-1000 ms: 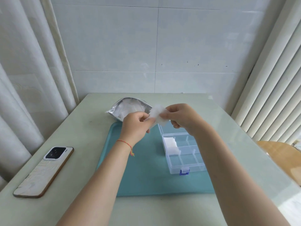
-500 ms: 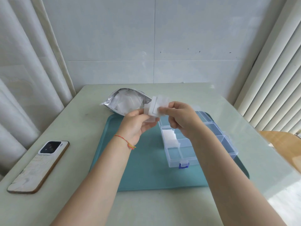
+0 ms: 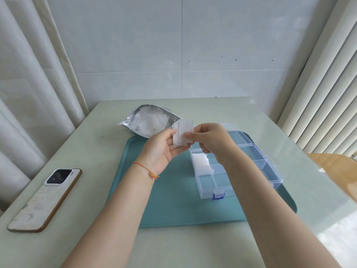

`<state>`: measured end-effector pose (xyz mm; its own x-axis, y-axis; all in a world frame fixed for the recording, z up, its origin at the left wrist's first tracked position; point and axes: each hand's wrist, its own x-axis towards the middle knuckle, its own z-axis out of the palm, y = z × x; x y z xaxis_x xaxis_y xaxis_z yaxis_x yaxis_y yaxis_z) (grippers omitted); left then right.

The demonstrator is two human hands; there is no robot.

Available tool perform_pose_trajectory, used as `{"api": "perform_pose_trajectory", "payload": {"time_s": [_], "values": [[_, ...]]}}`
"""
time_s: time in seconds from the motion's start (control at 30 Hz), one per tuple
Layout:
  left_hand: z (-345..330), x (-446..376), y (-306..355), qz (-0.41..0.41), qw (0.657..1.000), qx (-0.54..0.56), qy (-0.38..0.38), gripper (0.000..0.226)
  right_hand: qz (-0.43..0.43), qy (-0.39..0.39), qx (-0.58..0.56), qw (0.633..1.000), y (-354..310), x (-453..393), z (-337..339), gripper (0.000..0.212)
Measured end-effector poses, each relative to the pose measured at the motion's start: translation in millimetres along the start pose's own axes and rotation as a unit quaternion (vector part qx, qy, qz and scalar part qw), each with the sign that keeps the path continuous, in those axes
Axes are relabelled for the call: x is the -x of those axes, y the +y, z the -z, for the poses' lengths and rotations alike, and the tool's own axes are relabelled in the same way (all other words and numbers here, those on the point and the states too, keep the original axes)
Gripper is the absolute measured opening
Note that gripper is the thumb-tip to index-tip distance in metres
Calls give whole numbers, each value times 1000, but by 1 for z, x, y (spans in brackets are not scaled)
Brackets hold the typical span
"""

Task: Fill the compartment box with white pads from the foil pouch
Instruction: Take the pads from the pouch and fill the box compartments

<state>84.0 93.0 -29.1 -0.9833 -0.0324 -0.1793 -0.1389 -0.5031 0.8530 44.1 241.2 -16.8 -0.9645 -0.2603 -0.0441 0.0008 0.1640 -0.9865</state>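
Note:
Above the far part of the teal tray (image 3: pixel 173 206) both hands hold a small stack of white pads (image 3: pixel 183 130). My left hand (image 3: pixel 162 149) cradles the stack from below, palm up, fingers curled under it. My right hand (image 3: pixel 210 141) pinches the front pad between thumb and fingers. The open foil pouch (image 3: pixel 148 120) lies behind the tray with several white pads showing inside. The clear compartment box (image 3: pixel 218 182) sits open on the tray's right half, its lid (image 3: pixel 258 161) folded out to the right. One far-left compartment holds white pads (image 3: pixel 201 163); my right forearm hides part of the box.
A phone (image 3: pixel 46 198) lies face down near the table's left edge. Curtains hang at the left, vertical blinds at the right, and a tiled wall stands behind the table. A wooden seat (image 3: pixel 334 165) shows past the right edge.
The hands have shifted slightly and the pads now stand fanned between them, with the right hand pulling the front pad free. The camera has tilted, showing more of the box lid.

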Motion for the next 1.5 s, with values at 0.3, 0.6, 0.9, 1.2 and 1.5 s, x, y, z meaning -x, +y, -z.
{"api": "perform_pose_trajectory", "payload": {"time_s": [0.3, 0.6, 0.9, 1.2, 1.5], "values": [[7, -4, -2, -27, 999, -15, 17, 27, 17, 46, 88, 995, -2, 0, 3, 25], [1, 0, 2, 7, 1000, 13, 2, 34, 21, -17, 143, 989, -6, 5, -7, 23], [2, -1, -2, -21, 999, -45, -1, 20, 85, 58, 266, 959, -1, 0, -7, 25], [1, 3, 1, -6, 995, -95, -4, 25, 213, -10, 463, 860, 1, 5, -10, 90], [0, 4, 2, 11, 994, -107, -23, 27, 224, -33, 466, 855, 1, 5, -8, 73]]}}
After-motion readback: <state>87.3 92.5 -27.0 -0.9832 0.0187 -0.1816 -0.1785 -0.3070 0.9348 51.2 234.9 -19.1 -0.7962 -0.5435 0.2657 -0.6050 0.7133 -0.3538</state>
